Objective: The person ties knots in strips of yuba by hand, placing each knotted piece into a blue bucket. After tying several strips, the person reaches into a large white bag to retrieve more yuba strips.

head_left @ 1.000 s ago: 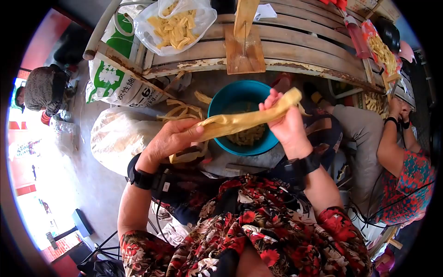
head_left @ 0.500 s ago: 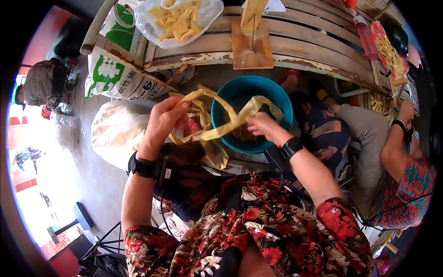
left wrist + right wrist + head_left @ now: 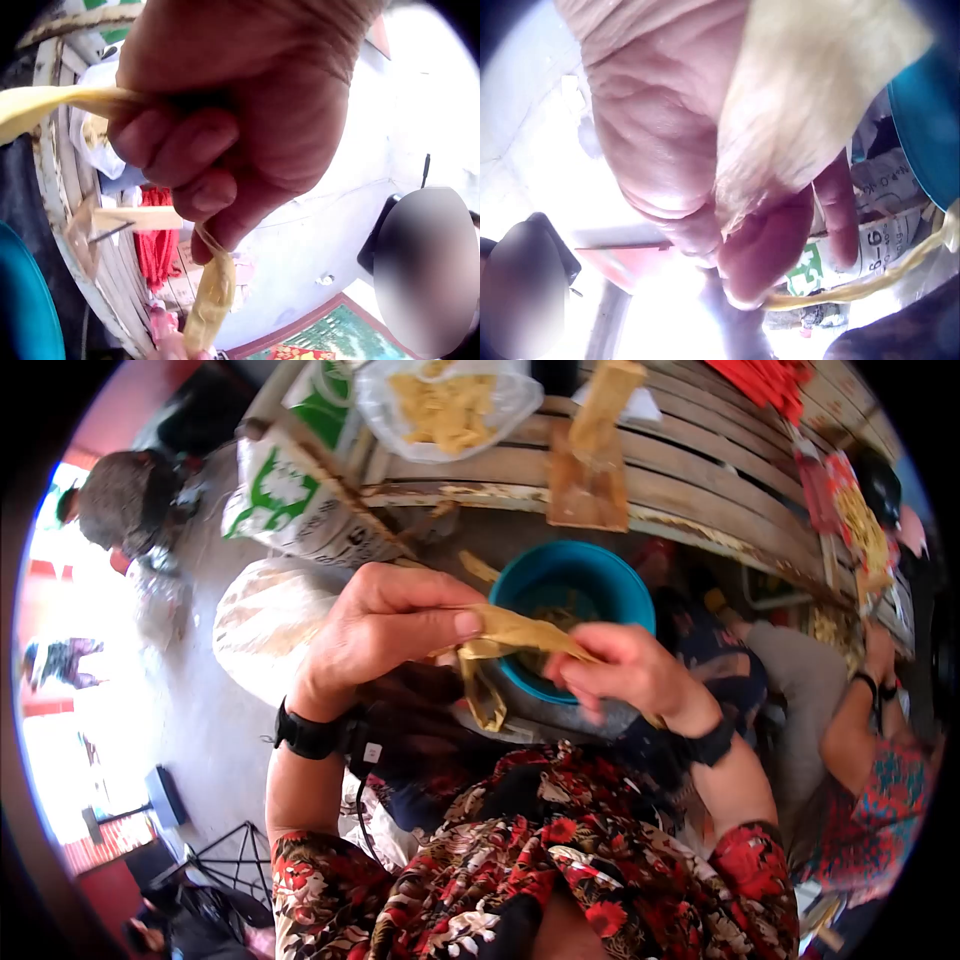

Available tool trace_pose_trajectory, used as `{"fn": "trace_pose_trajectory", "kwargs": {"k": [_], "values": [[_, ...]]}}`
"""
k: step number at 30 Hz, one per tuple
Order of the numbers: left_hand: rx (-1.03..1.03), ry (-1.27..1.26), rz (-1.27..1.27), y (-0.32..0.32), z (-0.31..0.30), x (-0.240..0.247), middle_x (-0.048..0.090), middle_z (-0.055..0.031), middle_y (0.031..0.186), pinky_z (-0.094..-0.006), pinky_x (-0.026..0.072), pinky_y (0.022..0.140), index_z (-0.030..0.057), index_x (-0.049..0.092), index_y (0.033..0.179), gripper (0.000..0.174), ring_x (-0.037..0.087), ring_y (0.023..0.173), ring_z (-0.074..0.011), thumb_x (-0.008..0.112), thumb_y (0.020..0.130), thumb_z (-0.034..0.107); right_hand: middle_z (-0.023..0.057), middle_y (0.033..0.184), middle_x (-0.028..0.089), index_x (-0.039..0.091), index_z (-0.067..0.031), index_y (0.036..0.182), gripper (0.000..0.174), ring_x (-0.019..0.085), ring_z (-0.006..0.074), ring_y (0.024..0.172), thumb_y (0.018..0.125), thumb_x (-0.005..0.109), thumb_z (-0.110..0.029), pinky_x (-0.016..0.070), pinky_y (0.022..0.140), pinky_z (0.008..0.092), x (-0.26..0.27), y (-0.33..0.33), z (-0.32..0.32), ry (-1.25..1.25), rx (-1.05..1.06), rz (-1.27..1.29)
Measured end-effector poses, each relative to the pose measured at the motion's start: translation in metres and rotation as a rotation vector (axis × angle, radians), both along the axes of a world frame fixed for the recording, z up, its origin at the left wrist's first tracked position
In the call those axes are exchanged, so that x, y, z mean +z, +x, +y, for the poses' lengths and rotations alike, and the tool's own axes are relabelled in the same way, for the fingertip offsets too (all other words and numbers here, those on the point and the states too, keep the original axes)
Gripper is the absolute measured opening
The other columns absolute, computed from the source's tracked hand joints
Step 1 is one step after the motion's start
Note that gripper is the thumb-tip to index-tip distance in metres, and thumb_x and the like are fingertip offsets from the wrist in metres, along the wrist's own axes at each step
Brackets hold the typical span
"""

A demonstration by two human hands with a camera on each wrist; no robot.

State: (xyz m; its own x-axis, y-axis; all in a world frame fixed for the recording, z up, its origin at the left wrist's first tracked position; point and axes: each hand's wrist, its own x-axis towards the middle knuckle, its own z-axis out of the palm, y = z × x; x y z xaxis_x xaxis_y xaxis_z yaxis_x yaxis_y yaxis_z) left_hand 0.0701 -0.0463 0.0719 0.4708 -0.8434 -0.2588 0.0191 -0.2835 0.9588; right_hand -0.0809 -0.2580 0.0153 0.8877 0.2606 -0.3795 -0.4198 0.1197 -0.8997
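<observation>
A pale yellow, leathery strip (image 3: 530, 634) stretches between the two hands above the near side of a teal tub (image 3: 632, 592). At its left part, the left hand (image 3: 385, 628) pinches it between thumb and curled fingers, with a loop hanging below. My right hand (image 3: 645, 672) pinches the strip farther right. In the right wrist view a broad end of the strip (image 3: 802, 97) lies across the palm of that hand, while a narrow length runs from the fingertips. Short yellowish pieces (image 3: 556, 622) lie in the tub, partly hidden behind the strip.
Beyond the tub is a slatted bench (image 3: 690, 480) bearing a wooden stand (image 3: 586, 500) and a white plastic bag (image 3: 515, 410) of yellow pieces. A printed sack (image 3: 300, 520) and a pale bag (image 3: 265, 625) stand left. Another person (image 3: 880, 790) sits at right.
The strip went from lying stretched over the tub to looping between the hands. Now both hands are closer together, with the strip short between them. The head view has shifted.
</observation>
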Motion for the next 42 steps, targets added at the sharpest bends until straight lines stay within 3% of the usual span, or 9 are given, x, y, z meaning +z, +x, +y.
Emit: {"fn": "trace_pose_trajectory", "kwargs": {"k": [5,7,8,13,18,25,30,35,42], "values": [[0.251,0.009,-0.549,0.015,0.028,-0.047,0.064,-0.0098,0.067,-0.0307,0.049,0.056,0.0034,0.068,0.092,0.018,0.061,0.058,-0.0173,0.065,0.078,0.015,-0.0012,0.062,0.053,0.061,-0.0008,0.102,0.029,0.047,0.0036,0.044,0.095,0.049,-0.026,0.0361,0.04,0.019,0.025,-0.016,0.004,-0.32,-0.026,0.128],[0.161,0.203,-0.901,0.0,0.018,-0.049,0.065,-0.011,0.09,-0.0308,0.0509,0.068,0.0078,0.068,0.098,0.023,0.064,0.079,-0.0238,0.069,0.076,0.014,-0.0005,0.06,0.054,0.061,-0.0005,0.103,0.03,0.046,0.0037,0.042,0.095,0.047,-0.026,0.0361,0.04,0.0192,0.038,-0.016,0.004,-0.44,0.059,0.113],[0.104,-0.156,-0.976,-0.007,0.008,-0.051,0.062,-0.0129,0.1,-0.0338,0.0507,0.074,0.008,0.065,0.106,0.032,0.062,0.087,-0.0283,0.069,0.075,0.014,0.0004,0.059,0.055,0.061,-0.0003,0.104,0.03,0.045,0.0041,0.04,0.095,0.046,-0.025,0.0358,0.039,0.0197,0.047,-0.016,0.003,-0.431,0.116,0.147],[-0.284,-0.464,-0.063,-0.061,-0.026,-0.034,0.063,-0.0148,0.087,-0.035,0.048,0.071,0.0026,0.055,0.12,0.041,0.062,0.079,-0.0269,0.066,0.084,0.019,0.0047,0.064,0.061,0.061,0.0007,0.086,0.026,0.053,0.0076,0.045,0.093,0.046,-0.019,0.0416,0.042,0.0208,0.088,-0.018,-0.005,-0.407,0.263,0.203],[-0.249,-0.743,-0.139,-0.057,-0.018,-0.048,0.062,-0.0103,0.086,-0.0312,0.0466,0.071,0.0045,0.064,0.106,0.021,0.06,0.081,-0.0226,0.062,0.086,0.007,0.0112,0.069,0.064,0.061,0.0062,0.089,0.021,0.061,0.0149,0.051,0.091,0.052,-0.013,0.0482,0.047,0.0225,0.096,-0.046,-0.02,-0.49,0.074,-0.037],[-0.122,-0.477,-0.086,-0.059,-0.004,-0.053,0.063,-0.0095,0.086,-0.0304,0.0459,0.07,-0.0006,0.067,0.094,0.016,0.059,0.083,-0.0201,0.064,0.084,0.011,0.0165,0.064,0.062,0.058,0.0082,0.083,0.032,0.059,0.0197,0.047,0.089,0.059,-0.023,0.0508,0.044,0.0299,0.104,-0.058,-0.014,-0.329,-0.418,-0.281],[-0.344,-0.187,0.157,-0.071,-0.031,-0.024,0.063,-0.0124,0.076,-0.0308,0.0465,0.067,-0.0041,0.065,0.095,0.066,0.059,0.074,-0.0196,0.053,0.084,0.06,0.0102,0.072,0.067,0.058,0.0042,0.09,0.027,0.066,0.0207,0.058,0.09,0.054,-0.022,0.0544,0.054,0.029,0.151,-0.054,-0.002,-0.713,0.389,-0.489],[-0.255,-0.347,0.061,-0.096,-0.058,-0.028,0.063,-0.0126,0.079,-0.0294,0.0474,0.066,-0.0032,0.059,0.093,0.019,0.06,0.075,-0.0181,0.058,0.078,0.008,0.0068,0.076,0.068,0.059,-0.0039,0.099,0.016,0.068,0.0186,0.067,0.085,0.058,-0.012,0.0545,0.06,0.0288,0.141,-0.057,0.002,-0.881,0.649,-0.403],[-0.09,-0.323,0.49,-0.081,-0.02,-0.053,0.06,-0.0023,0.088,-0.0231,0.0452,0.067,0.0014,0.057,0.097,0.018,0.055,0.08,-0.0076,0.055,0.079,-0.003,0.0124,0.076,0.065,0.056,0.0033,0.09,0.015,0.065,0.0191,0.062,0.092,0.053,-0.012,0.0522,0.057,0.0265,0.036,-0.06,0.005,-0.223,-0.191,0.056]]}}
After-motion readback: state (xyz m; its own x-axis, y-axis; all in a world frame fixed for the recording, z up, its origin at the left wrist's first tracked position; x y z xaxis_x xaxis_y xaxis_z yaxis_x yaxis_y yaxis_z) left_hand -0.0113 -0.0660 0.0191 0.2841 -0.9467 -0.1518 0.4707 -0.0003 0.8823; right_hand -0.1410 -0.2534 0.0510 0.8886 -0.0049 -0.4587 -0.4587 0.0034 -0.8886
